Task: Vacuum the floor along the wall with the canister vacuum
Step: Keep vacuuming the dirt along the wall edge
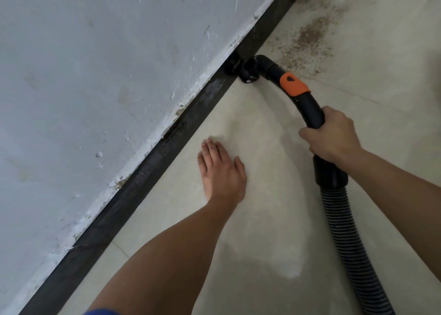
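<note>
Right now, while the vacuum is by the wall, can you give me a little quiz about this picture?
1. True or false: the left hand holds the ribbed hose.
2. What colour is the band on the black tube? A green, B orange, C blue.
3. Fill in: the nozzle sits against the dark ____ at the foot of the wall.
Key: 1 false: it lies open with straight fingers, while the right hand grips the tube. 2 B. 3 baseboard.
</note>
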Motion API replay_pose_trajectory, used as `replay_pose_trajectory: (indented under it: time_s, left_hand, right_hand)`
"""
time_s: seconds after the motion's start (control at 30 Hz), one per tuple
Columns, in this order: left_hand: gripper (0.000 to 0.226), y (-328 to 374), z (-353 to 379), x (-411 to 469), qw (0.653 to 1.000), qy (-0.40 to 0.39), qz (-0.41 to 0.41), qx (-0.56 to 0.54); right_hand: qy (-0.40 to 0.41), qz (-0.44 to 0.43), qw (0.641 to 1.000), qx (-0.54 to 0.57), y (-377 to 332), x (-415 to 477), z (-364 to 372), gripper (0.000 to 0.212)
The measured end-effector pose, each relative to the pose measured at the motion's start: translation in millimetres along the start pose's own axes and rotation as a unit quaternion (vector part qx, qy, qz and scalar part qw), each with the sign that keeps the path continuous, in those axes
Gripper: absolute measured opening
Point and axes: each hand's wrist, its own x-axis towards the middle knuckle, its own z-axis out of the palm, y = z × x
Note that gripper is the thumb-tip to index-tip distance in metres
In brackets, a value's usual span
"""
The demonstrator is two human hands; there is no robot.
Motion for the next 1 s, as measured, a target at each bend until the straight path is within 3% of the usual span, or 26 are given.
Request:
replay_pose_trajectory:
  time_s: [0.27, 0.43, 0.6, 0.8, 1.0]
  left_hand:
    - [0.067, -4, -1, 1, 1.000, -0.010, -0.005, -0.007]
    - [0.065, -4, -4, -2, 0.999, -0.020, 0.007, 0.027]
    - [0.057, 16, -9, 27, 0.989, -0.029, 0.143, 0.007]
    - [0.061, 81, -3, 94, 0.998, 0.003, -0.043, -0.054]
    - [0.065, 85, 10, 97, 0.998, 0.011, -0.052, -0.038]
  right_hand:
    - [-0.081, -0.063, 0.992, -0.068, 26, -58, -28, 0.022]
    - [0.006, 0.017, 0.995, -0.095, 95, -93, -87, 0.024]
    - [0.100, 0.125, 0.984, -0.083, 145, -95, -129, 0.025]
    - [0.078, 0.076, 0.993, -0.039, 129, -55, -102, 0.021]
    - [0.060, 0.069, 0.996, -0.005, 110, -26, -80, 0.020]
